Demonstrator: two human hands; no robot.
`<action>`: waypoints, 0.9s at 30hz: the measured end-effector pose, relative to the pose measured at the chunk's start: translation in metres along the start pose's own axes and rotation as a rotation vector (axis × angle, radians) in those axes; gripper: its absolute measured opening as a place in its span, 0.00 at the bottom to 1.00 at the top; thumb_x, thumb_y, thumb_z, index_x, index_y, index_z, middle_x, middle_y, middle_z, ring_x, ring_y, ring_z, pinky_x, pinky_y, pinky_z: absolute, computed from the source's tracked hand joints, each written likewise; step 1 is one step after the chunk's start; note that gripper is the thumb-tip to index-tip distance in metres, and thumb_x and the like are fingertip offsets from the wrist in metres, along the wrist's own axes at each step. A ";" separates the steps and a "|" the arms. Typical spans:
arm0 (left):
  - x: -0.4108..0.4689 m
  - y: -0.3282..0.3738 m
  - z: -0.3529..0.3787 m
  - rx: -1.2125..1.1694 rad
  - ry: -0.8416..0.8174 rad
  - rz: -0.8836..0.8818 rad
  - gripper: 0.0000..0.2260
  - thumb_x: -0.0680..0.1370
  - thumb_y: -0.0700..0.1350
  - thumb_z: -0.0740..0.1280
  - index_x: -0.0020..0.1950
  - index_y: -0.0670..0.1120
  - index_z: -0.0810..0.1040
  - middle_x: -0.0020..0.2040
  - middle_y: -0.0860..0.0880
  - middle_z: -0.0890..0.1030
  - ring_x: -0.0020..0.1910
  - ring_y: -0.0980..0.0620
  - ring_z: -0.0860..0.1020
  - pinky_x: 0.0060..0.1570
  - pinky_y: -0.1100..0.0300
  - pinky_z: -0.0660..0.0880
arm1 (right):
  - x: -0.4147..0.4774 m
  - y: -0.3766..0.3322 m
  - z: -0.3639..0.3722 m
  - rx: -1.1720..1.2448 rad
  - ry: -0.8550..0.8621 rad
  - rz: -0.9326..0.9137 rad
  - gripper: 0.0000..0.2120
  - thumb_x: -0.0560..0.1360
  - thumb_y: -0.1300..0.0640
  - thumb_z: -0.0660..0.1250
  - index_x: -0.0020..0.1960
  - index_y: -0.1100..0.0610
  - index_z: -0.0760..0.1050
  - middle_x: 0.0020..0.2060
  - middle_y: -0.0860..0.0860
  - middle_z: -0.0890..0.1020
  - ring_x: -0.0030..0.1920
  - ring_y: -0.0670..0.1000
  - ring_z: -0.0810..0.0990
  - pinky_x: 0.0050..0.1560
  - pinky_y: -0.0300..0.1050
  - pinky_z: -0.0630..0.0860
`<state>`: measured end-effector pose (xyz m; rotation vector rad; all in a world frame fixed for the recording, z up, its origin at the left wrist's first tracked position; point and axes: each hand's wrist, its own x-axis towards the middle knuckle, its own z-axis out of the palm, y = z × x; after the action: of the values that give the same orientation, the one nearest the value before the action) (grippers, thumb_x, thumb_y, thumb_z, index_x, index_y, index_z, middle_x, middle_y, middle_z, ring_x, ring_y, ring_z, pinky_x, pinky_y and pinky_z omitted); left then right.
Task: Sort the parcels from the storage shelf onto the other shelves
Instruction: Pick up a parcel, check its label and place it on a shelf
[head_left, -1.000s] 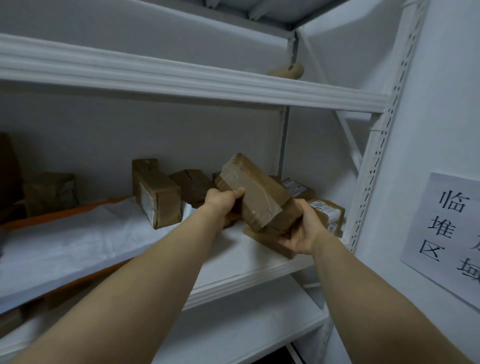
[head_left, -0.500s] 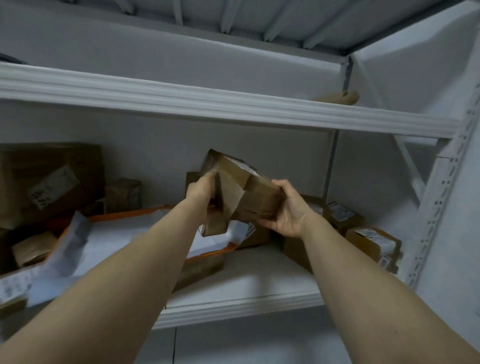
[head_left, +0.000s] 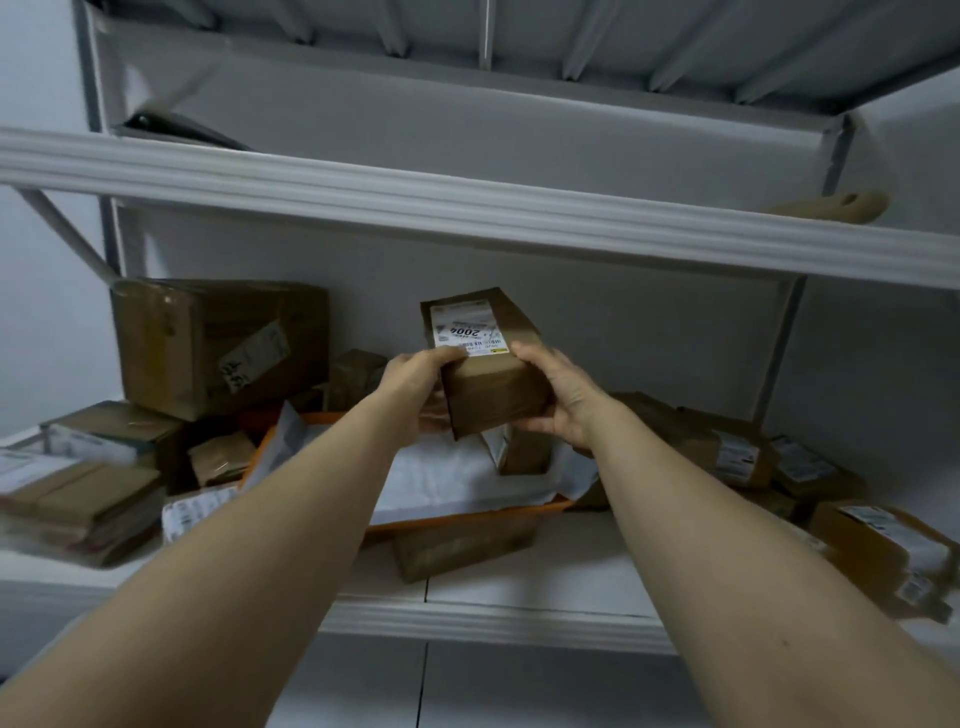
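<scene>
Left grip (head_left: 413, 387) and right grip (head_left: 563, 397) together grasp one brown cardboard parcel (head_left: 493, 387), one on each side wall, fingers curled round its near edges. The left thumb lies on the top face at the lower edge of a white shipping label (head_left: 464, 332). The label carries the number 2004, printed upside down as seen from the head camera. The parcel is held clear of the middle shelf (head_left: 545, 577), tilted with the labelled face toward the camera, in front of the grey rear wall. Directly below it a small box (head_left: 524, 452) stands on a white mailer bag (head_left: 447, 483). The bag lies on an orange-edged flat item, which rests on a further brown box (head_left: 457, 545). To the left, a large carton (head_left: 208, 343) stands against the rear wall, with a stack of flat parcels (head_left: 83, 499) near the shelf's front edge. To the right, several labelled parcels (head_left: 727, 452) lie in a loose group, one labelled box (head_left: 893, 551) at the shelf's front edge. Above, the upper shelf beam (head_left: 467, 202) spans the view; a tan object (head_left: 841, 208) overhangs its right end.
</scene>
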<state>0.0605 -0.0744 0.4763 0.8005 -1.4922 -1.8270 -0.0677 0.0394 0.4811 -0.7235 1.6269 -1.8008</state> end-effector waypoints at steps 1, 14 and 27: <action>0.003 -0.001 -0.004 -0.012 0.009 0.003 0.24 0.71 0.51 0.73 0.63 0.43 0.73 0.54 0.41 0.79 0.49 0.41 0.79 0.50 0.42 0.79 | 0.002 0.001 0.005 -0.003 -0.017 0.000 0.24 0.71 0.50 0.74 0.64 0.48 0.71 0.56 0.55 0.78 0.56 0.57 0.78 0.48 0.58 0.81; 0.039 -0.016 -0.053 0.245 0.182 -0.018 0.11 0.80 0.42 0.59 0.60 0.40 0.73 0.46 0.43 0.77 0.40 0.48 0.74 0.47 0.54 0.71 | 0.042 0.012 0.060 -0.501 0.076 -0.296 0.43 0.65 0.50 0.78 0.75 0.46 0.62 0.61 0.44 0.74 0.60 0.48 0.74 0.63 0.48 0.74; 0.079 -0.060 -0.081 1.093 -0.022 -0.070 0.22 0.80 0.51 0.62 0.71 0.42 0.69 0.66 0.45 0.73 0.62 0.47 0.73 0.56 0.59 0.71 | 0.076 0.036 0.090 -1.476 0.269 -0.167 0.34 0.74 0.36 0.64 0.75 0.41 0.55 0.67 0.60 0.68 0.66 0.63 0.66 0.47 0.49 0.67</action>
<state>0.0701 -0.1760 0.3983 1.3036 -2.5011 -0.9310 -0.0501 -0.0795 0.4541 -1.2108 3.0593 -0.4652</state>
